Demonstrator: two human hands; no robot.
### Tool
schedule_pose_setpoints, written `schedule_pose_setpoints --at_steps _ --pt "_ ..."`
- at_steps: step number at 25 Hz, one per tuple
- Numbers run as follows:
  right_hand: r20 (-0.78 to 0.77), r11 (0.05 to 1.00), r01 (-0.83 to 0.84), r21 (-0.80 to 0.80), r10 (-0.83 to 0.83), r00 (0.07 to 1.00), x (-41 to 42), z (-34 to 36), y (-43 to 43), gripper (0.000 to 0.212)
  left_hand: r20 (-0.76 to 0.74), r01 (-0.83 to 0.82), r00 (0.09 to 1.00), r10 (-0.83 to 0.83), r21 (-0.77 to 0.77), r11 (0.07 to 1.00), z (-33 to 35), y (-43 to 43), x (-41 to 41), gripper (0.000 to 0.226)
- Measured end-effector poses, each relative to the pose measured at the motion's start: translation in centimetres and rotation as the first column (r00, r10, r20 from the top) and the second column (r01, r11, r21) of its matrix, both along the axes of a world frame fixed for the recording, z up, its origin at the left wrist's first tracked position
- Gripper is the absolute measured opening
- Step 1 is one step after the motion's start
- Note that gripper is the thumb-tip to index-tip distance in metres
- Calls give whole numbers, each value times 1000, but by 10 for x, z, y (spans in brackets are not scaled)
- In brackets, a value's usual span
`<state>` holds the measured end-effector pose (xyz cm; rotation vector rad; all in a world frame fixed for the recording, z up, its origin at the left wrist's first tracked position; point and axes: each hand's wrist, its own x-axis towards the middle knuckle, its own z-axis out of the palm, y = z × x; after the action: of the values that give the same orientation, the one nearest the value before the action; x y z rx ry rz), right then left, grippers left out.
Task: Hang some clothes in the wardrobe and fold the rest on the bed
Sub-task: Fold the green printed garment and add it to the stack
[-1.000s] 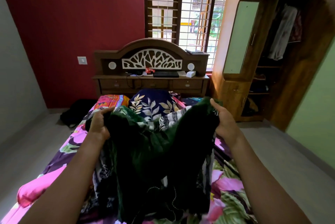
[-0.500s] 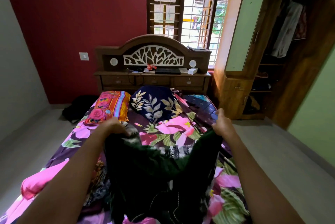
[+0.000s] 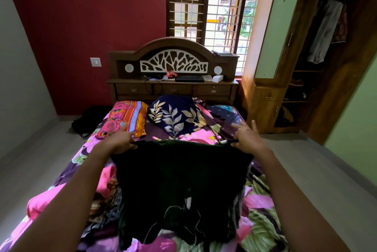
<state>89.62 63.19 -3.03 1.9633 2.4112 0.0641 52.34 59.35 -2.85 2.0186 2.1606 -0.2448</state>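
Over the near half of the bed (image 3: 263, 219), both bare arms are held out straight ahead, palms turned down.

Left hand (image 3: 120, 142): placed at the upper left corner of a dark green garment (image 3: 179, 180). The corner is pinched between the thumb and the fingers nearest it. The remaining fingers are pointed forward and are blurred.

Right hand (image 3: 247, 139): placed at the upper right corner of the same garment. The edge is pinched at the thumb side, and the other fingers are splayed wide and lifted clear of the cloth.

Garment: stretched between the two hands, with its top edge taut and nearly level. Its body is spread back toward the camera, and pale stitched outlines are seen near the lower hem. The lower part is laid over a heap of mixed clothes (image 3: 106, 207) on the floral sheet. Whether the upper part touches the sheet cannot be told.

Beyond the hands, an orange striped pillow (image 3: 128, 117) and a navy leaf-print pillow (image 3: 175, 115) are propped side by side at the headboard (image 3: 173, 48). To the right of the bed a wooden wardrobe (image 3: 265, 99) is seen open, with hanging clothes (image 3: 324, 31) inside.
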Motion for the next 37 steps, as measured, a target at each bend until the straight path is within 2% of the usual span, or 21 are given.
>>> schedule_pose_setpoints --at_steps 1,2,3,4,5,6,8,9,10,12,15,16,19,21,23,26,28,29,32,35,37 --pt "-189 990 -58 -132 32 981 2 9 -2 15 308 -1 951 11 -31 1000 8 -7 4 36" --pt "-421 930 -145 -339 -12 907 1 22 -9 15 640 3 767 42 -69 998 18 -17 10 36" --pt "-621 840 -261 -475 -109 777 1 34 -15 17 874 -27 477 94 -92 995 28 -26 18 33" --pt "-741 806 -324 -495 -197 642 2 43 -15 13 959 -87 262 112 -92 992 36 -27 19 27" --pt "-791 834 -280 -476 -266 551 3 51 -10 14 983 -158 158 99 -74 985 40 -22 18 21" --pt "-814 883 -168 -439 -311 491 3 58 -3 21 978 -239 199 69 -20 971 44 -16 18 20" --pt "-836 934 72 -350 -346 425 -6 68 4 23 795 -343 606 40 216 914 47 -3 22 27" --pt "-856 938 100 -332 -344 385 -14 71 5 21 706 -348 708 17 328 878 47 3 28 30" --pt "-880 943 62 -326 -326 344 -26 75 2 19 699 -345 715 -7 361 866 48 8 37 31" --pt "-926 950 -70 -303 -277 258 -53 79 -10 15 775 -319 623 -109 379 868 49 12 60 29" --pt "-953 915 -266 -303 -284 106 -97 75 -25 8 953 -307 238 -188 258 916 55 7 100 26" --pt "-957 911 -295 -289 -273 95 -109 75 -28 4 967 -274 172 -189 231 934 57 7 108 27" --pt "-950 854 -421 -306 -301 79 -122 78 -37 17 956 -76 215 -202 222 972 59 -1 105 34" --pt "-936 770 -541 -338 -337 106 -117 77 -42 21 881 91 362 -305 292 952 51 -4 88 48" --pt "-952 823 -481 -302 -236 194 -105 74 -39 17 840 131 419 -344 319 939 45 -7 74 48" --pt "-909 941 -335 46 179 378 -83 68 -25 34 863 109 400 -308 289 951 54 -16 72 65" --pt "-694 861 -469 197 461 554 -81 62 -21 39 832 222 421 -362 292 930 59 -18 72 83" --pt "-603 819 -535 207 537 590 -83 59 -21 35 813 287 442 -380 273 918 63 -20 74 90" --pt "-539 773 -616 151 586 604 -89 53 -28 28 724 376 527 -445 270 886 69 -21 77 89" --pt "-326 815 -574 -83 522 788 -75 45 -25 42 707 356 528 -470 318 879 72 -25 69 75" --pt "-162 880 -463 -106 445 881 -57 35 -18 43 721 266 513 -466 383 885 76 -26 54 69"
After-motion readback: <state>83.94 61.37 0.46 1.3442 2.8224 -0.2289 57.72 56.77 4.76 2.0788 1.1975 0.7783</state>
